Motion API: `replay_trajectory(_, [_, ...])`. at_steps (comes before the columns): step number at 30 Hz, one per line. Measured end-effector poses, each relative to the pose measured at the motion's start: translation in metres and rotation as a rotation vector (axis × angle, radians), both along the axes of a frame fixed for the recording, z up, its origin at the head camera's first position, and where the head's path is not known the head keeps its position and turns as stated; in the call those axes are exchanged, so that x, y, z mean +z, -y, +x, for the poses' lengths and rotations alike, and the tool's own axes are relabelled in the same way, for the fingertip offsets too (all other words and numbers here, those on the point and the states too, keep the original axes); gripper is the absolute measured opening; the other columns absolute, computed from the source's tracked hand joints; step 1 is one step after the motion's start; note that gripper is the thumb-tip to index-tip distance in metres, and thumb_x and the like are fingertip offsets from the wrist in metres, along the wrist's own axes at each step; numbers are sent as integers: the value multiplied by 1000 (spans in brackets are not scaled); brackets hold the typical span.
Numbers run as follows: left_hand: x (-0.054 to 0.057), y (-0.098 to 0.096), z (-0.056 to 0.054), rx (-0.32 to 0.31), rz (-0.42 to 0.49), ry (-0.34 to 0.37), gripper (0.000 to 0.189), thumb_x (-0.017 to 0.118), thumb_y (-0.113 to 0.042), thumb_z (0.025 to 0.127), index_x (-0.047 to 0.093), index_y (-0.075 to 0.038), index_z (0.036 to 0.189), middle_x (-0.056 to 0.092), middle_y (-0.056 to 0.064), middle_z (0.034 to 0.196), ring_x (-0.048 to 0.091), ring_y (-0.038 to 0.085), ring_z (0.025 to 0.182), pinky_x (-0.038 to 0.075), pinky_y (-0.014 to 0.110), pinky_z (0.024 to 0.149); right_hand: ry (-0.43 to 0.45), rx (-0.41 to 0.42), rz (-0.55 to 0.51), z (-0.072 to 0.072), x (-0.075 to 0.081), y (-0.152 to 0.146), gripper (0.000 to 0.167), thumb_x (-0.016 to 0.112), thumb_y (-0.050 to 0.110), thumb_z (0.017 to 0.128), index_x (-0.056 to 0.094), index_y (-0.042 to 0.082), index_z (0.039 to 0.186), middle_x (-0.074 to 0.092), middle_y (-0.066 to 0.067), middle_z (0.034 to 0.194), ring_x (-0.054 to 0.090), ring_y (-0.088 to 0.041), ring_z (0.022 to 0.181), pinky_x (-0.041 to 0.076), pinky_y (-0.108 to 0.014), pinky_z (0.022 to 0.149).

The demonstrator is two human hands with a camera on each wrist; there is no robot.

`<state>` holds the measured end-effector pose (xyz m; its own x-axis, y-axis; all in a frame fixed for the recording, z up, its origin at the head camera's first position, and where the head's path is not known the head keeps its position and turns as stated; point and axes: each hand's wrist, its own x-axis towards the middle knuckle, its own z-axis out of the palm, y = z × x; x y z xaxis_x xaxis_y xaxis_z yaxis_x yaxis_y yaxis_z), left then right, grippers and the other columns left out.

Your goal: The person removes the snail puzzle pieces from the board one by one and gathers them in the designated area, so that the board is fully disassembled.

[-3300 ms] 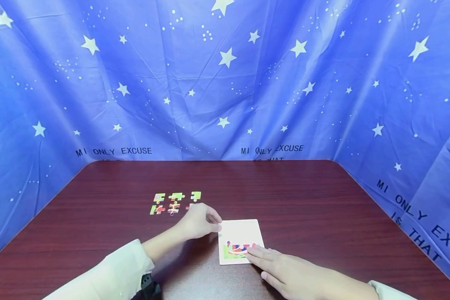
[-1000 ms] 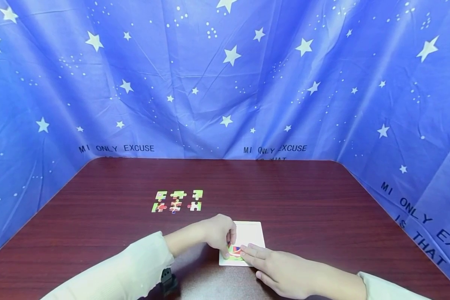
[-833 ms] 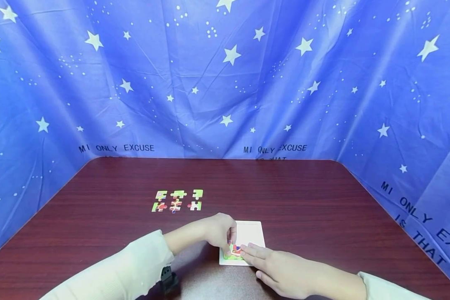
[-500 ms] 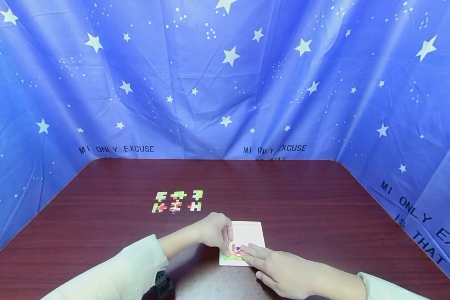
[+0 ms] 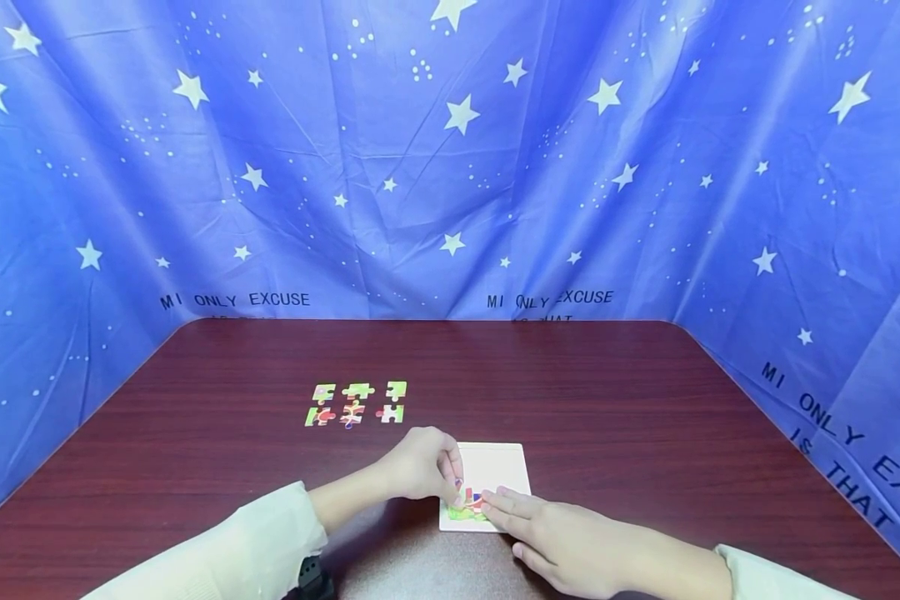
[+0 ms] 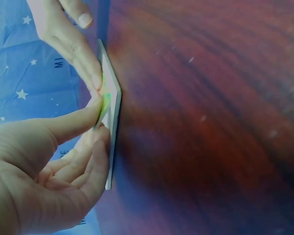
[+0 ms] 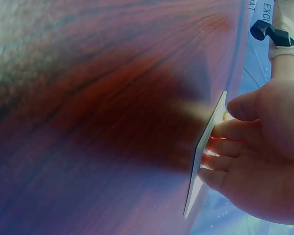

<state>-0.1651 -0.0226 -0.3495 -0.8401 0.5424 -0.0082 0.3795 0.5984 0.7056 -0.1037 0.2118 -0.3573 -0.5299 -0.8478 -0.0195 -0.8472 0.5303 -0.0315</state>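
A white square puzzle tray (image 5: pixel 495 465) lies near the front of the table, with colourful joined pieces along its near side. At the tray's lower left, my left hand (image 5: pixel 422 463) pinches a puzzle piece (image 6: pixel 105 106) between thumb and fingers. In the left wrist view this green-edged piece stands tilted up from the tray floor. My right hand (image 5: pixel 570 537) lies with straight fingers on the tray's lower right, fingertips on the pieces there and covering part of the picture. In the right wrist view, its extended fingers (image 7: pixel 225 147) rest over the tray.
Several loose puzzle pieces (image 5: pixel 352 412) lie in two rows on the dark red wooden table (image 5: pixel 607 400), left of and beyond the tray. A blue star-printed curtain (image 5: pixel 390 150) surrounds the table's back and sides. A black wrist device (image 5: pixel 313 577) sits under the left sleeve.
From the tray's left edge, my left hand has come over its lower left corner, then drawn slightly left with the piece. My right hand has shifted slightly but still rests on the pieces.
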Motion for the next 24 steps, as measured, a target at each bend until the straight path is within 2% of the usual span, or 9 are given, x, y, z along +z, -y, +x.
replay_trajectory(4, [-6, -1, 0, 26, 72, 3, 22, 84, -2, 63, 65, -4, 73, 70, 7, 65, 55, 6, 58, 43, 18, 52, -12, 4, -2, 0, 0, 0, 45, 39, 24, 104, 42, 8, 145, 42, -5, 153, 42, -22, 139, 46, -37, 106])
replay_trajectory(7, [-10, -2, 1, 43, 130, 32, 17, 83, 0, 66, 68, -3, 74, 71, 9, 68, 58, 4, 58, 47, 17, 55, -17, 8, -3, 0, 0, 0, 45, 40, 23, 103, 41, 7, 145, 42, -4, 153, 43, -22, 139, 46, -37, 106])
replay_trajectory(13, [-15, 0, 2, 95, 222, 140, 11, 79, 0, 71, 74, -2, 80, 74, 12, 75, 63, 3, 65, 49, 18, 56, -21, 14, -2, 0, -1, 1, 45, 40, 22, 103, 40, 7, 146, 41, -5, 153, 42, -22, 140, 46, -37, 106])
replay_trajectory(18, [-19, 8, 2, 111, 328, 222, 13, 77, -4, 75, 75, 0, 88, 75, 16, 82, 66, 3, 69, 52, 19, 58, -12, 3, 6, 0, 0, 0, 45, 40, 22, 103, 41, 7, 145, 42, -5, 153, 42, -23, 140, 46, -37, 107])
replay_trajectory(24, [-20, 25, 1, 168, 364, 285, 19, 75, -9, 80, 74, 3, 95, 75, 12, 83, 64, 4, 69, 57, 24, 68, 0, -11, 4, 0, 0, 0, 45, 40, 23, 103, 42, 8, 145, 42, -5, 152, 42, -23, 140, 46, -37, 107])
